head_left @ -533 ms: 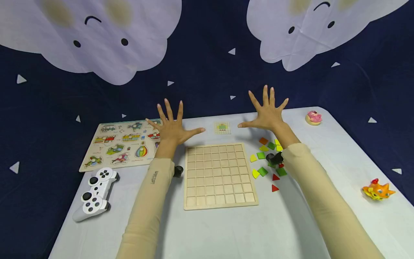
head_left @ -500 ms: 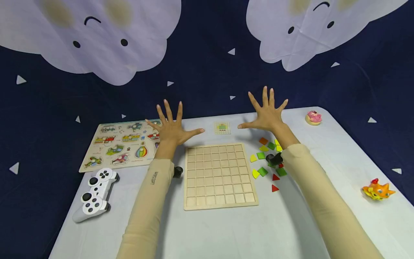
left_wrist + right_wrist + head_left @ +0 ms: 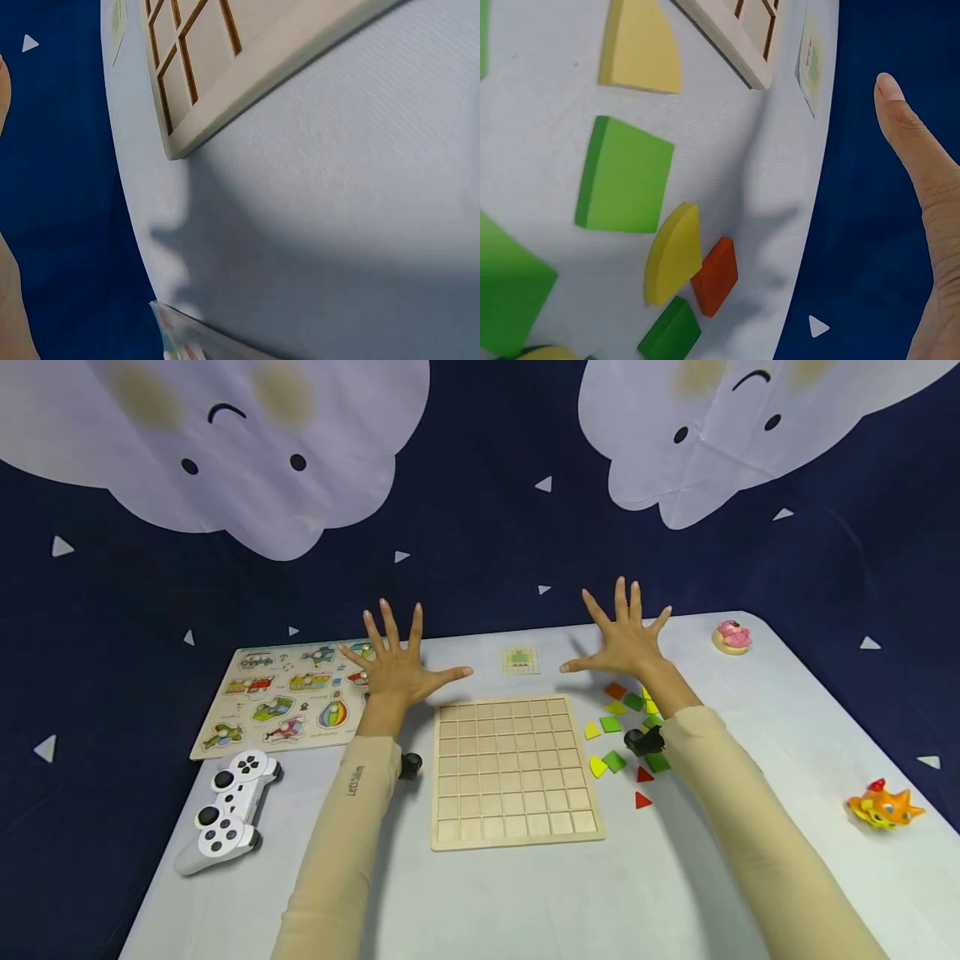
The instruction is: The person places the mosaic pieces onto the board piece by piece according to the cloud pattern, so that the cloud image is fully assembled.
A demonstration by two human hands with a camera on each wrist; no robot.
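Note:
Both hands hover spread above the white table (image 3: pixel 525 893), holding nothing. My left hand (image 3: pixel 396 667) floats with fingers splayed over the right edge of a picture peg puzzle (image 3: pixel 285 695). My right hand (image 3: pixel 624 639) is splayed above the far end of a heap of coloured tiles (image 3: pixel 622 735). Between the forearms lies an empty wooden grid board (image 3: pixel 516 770) (image 3: pixel 196 67). A small pattern card (image 3: pixel 520 661) (image 3: pixel 810 61) lies beyond the board. The right wrist view shows green (image 3: pixel 622 174), yellow (image 3: pixel 672 253) and orange (image 3: pixel 715 274) tiles, with the right thumb (image 3: pixel 919 172) beside them.
A white game controller (image 3: pixel 225 810) lies at the near left. A pink figure (image 3: pixel 732 636) sits at the far right corner, an orange toy (image 3: pixel 883 807) at the right edge. A dark blue cloud-printed backdrop (image 3: pixel 480 527) hangs behind the table.
Both spread hands have sunk a little lower in the head view; the view itself has shifted slightly. Nothing was picked up or let go.

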